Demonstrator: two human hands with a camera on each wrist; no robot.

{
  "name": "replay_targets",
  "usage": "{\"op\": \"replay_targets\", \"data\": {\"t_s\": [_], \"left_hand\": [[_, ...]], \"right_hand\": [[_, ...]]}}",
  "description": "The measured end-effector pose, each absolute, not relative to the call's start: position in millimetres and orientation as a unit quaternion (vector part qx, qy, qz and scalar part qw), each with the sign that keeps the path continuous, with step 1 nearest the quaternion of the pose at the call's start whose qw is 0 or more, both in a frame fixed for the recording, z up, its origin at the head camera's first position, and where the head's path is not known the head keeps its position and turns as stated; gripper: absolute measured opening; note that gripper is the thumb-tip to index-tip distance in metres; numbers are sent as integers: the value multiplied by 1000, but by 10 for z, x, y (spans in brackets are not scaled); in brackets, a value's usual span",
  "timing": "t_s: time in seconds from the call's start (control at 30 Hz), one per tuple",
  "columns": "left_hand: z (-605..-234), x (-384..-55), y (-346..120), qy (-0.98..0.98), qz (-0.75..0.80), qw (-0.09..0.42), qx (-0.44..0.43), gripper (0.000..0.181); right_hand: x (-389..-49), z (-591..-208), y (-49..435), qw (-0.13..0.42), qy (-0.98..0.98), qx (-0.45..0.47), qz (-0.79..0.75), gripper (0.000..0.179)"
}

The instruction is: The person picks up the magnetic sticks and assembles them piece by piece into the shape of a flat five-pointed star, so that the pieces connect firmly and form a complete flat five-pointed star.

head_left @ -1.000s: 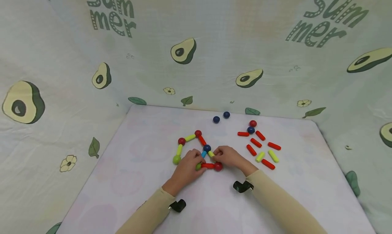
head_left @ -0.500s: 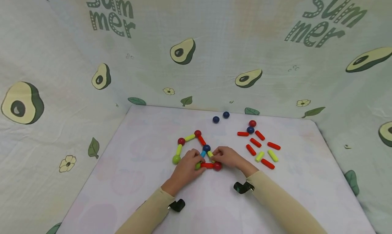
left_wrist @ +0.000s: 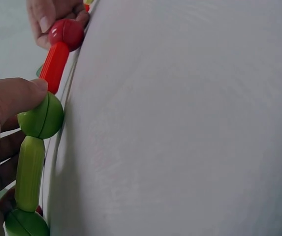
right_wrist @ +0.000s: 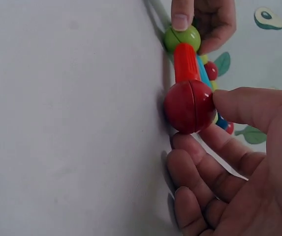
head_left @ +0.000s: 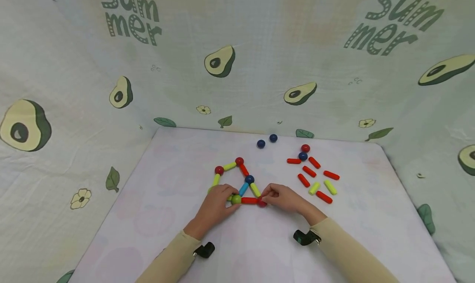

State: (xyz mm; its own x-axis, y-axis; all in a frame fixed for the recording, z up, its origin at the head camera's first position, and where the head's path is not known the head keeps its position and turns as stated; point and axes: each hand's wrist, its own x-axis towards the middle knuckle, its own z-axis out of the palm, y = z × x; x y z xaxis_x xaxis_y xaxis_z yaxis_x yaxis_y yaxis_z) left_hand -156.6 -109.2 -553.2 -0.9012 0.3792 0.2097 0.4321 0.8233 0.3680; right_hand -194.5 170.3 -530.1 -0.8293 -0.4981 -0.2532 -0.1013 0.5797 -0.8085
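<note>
A flat frame of rods and balls lies on the table. In the head view my left hand point(head_left: 215, 204) pinches its front green ball point(head_left: 236, 199), thumb on the near side. My right hand point(head_left: 283, 197) holds the red ball point(right_wrist: 187, 105) at the front right corner between thumb and index finger. A red rod point(head_left: 249, 200) links these two balls. From them a light blue rod point(head_left: 243, 189) and a yellow-green rod point(head_left: 255, 190) run up to a dark blue ball point(head_left: 250, 179), making a triangle. The left hand covers another green ball, which shows in the left wrist view point(left_wrist: 26, 223).
The frame's far side has two more red balls point(head_left: 239, 161). To the right lie loose red rods point(head_left: 309, 171), two yellow-green rods point(head_left: 330, 187), a red ball point(head_left: 305, 148) and a dark blue ball point(head_left: 302, 156). Two dark blue balls point(head_left: 261, 143) sit near the back edge.
My right hand has shifted from the yellow-green rod down to the red corner ball. My left hand has slid slightly left, uncovering more of the green ball and the light blue rod.
</note>
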Motion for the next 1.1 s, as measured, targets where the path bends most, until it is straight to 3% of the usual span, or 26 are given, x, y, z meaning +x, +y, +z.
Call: {"op": "replay_targets", "data": {"t_s": [0.53, 0.73, 0.93, 1.1], "left_hand": [[-5426, -1693, -1370, -964, -155, 44, -209, 38], [-5415, -1676, -1308, -959, -182, 9, -215, 44], [-5412, -1648, -1149, -956, -199, -29, -214, 66], [-5416, -1657, -1043, -955, -203, -47, -212, 73]], "right_hand": [[-1701, -5271, 1571, 249, 848, -273, -379, 23], [-1828, -5158, 1771, 140, 918, -173, -328, 20], [-2019, -5173, 2186, 2, 974, -79, -213, 37], [-2086, -5239, 2422, -28, 988, -55, -144, 44]]}}
